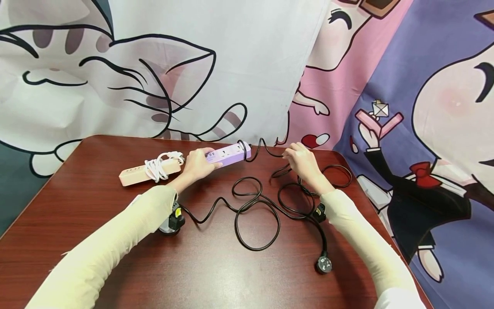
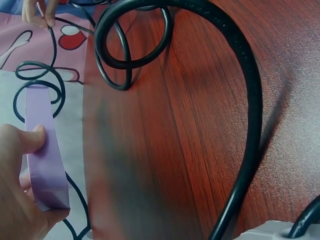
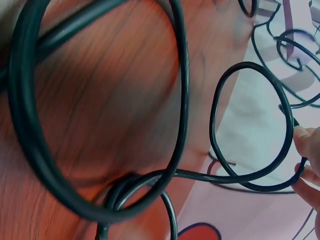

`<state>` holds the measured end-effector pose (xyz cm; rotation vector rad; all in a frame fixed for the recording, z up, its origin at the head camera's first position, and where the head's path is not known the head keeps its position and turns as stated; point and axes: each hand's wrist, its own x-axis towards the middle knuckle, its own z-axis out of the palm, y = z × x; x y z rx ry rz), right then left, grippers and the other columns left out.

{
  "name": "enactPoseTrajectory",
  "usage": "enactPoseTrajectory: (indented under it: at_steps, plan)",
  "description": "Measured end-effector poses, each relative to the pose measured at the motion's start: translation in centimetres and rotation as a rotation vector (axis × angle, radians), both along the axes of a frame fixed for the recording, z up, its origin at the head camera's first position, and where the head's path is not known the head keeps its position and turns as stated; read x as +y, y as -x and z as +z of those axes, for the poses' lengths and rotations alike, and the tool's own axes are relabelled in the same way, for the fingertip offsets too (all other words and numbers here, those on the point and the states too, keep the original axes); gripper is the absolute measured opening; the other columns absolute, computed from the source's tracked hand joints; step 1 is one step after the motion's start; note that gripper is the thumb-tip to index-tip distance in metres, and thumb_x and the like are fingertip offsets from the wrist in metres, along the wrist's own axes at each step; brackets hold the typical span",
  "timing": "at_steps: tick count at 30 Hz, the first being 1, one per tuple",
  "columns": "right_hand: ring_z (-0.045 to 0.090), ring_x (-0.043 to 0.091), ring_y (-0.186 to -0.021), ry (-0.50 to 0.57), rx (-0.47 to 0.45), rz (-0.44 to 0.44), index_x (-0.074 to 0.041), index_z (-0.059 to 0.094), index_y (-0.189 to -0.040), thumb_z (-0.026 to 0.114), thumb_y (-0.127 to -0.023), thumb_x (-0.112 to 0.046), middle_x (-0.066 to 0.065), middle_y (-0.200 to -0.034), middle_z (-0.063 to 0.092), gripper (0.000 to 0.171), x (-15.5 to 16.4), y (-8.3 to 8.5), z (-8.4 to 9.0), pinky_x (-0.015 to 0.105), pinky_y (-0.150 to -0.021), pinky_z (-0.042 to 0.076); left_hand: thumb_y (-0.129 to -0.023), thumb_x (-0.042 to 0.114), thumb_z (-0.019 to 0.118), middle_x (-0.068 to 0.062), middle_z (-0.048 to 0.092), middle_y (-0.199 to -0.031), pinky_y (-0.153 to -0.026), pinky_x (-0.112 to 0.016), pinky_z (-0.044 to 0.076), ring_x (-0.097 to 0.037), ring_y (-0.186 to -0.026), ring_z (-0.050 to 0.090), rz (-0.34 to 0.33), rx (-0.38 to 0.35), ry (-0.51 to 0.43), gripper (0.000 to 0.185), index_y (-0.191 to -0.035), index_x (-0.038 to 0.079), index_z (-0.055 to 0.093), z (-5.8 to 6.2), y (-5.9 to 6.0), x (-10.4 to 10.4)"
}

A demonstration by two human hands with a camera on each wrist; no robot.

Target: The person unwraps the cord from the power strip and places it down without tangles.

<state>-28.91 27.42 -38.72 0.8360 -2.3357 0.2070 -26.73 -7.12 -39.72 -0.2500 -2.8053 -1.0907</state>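
Black plug (image 1: 323, 262) lies near the desk's (image 1: 77, 206) front-right edge, black cord (image 1: 254, 214) looping mid-desk. Left hand (image 1: 198, 165) grips purple power strip (image 1: 229, 153) near the back edge; right hand (image 1: 302, 161) pinches the cord (pink strip (image 1: 148, 171) back-left).

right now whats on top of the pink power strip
A bundled white cord lies across the pink power strip, hiding the part of its face beneath. The left hand grips the purple power strip beside it.

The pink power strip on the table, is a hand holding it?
No, the pink power strip lies untouched; the left hand grips the purple power strip.
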Motion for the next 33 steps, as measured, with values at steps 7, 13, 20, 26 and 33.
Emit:
enactPoseTrajectory:
  at_steps: [7,13,20,26,33]
  plan:
    - [0.056,0.027,-0.080,-0.007,-0.021,-0.055,-0.007,0.070,-0.082,0.072,-0.080,-0.003,0.007,-0.082,0.062,0.005,1.6,0.7,0.4,0.041,-0.060,0.051,-0.078,0.030,0.077,-0.018,0.065,-0.121,-0.091,-0.046,0.047,-0.033,-0.107,0.062,-0.030,-0.001,-0.029,0.058,-0.127,0.004,0.060,0.3,-0.1,0.2]
    - [0.055,0.026,-0.079,-0.006,-0.014,-0.090,-0.007,0.069,-0.080,0.071,-0.079,0.001,0.007,-0.079,0.060,0.008,2.5,1.3,0.9,0.042,-0.060,0.051,-0.078,0.030,0.077,-0.018,0.064,-0.122,-0.092,-0.046,0.046,-0.032,-0.108,0.061,-0.026,-0.030,-0.025,0.059,-0.128,0.003,0.060,0.3,0.0,0.3]
    - [0.056,0.029,-0.084,0.023,-0.017,-0.129,-0.006,0.067,-0.076,0.062,-0.079,0.004,0.010,-0.081,0.061,0.012,3.4,1.8,1.5,0.045,-0.065,0.051,-0.078,0.030,0.076,-0.020,0.064,-0.121,-0.091,-0.046,0.046,-0.034,-0.107,0.061,-0.024,-0.045,0.000,0.058,-0.127,0.003,0.060,0.1,0.0,0.1]
    - [0.057,0.031,-0.085,0.054,-0.039,-0.203,-0.006,0.070,-0.082,0.068,-0.079,0.000,0.011,-0.086,0.065,0.007,4.4,2.2,2.0,0.048,-0.067,0.051,-0.078,0.030,0.077,-0.019,0.065,-0.121,-0.092,-0.046,0.046,-0.032,-0.106,0.061,-0.049,-0.052,0.004,0.058,-0.127,0.004,0.060,0.1,0.2,-0.1]
    - [0.057,0.034,-0.085,0.099,-0.069,-0.295,-0.002,0.071,-0.084,0.071,-0.080,-0.005,0.013,-0.084,0.063,0.005,5.6,2.2,2.5,0.050,-0.069,0.050,-0.077,0.030,0.077,-0.019,0.066,-0.119,-0.092,-0.045,0.045,-0.032,-0.105,0.061,-0.040,-0.067,0.048,0.058,-0.125,0.003,0.061,-0.1,0.2,-0.5]
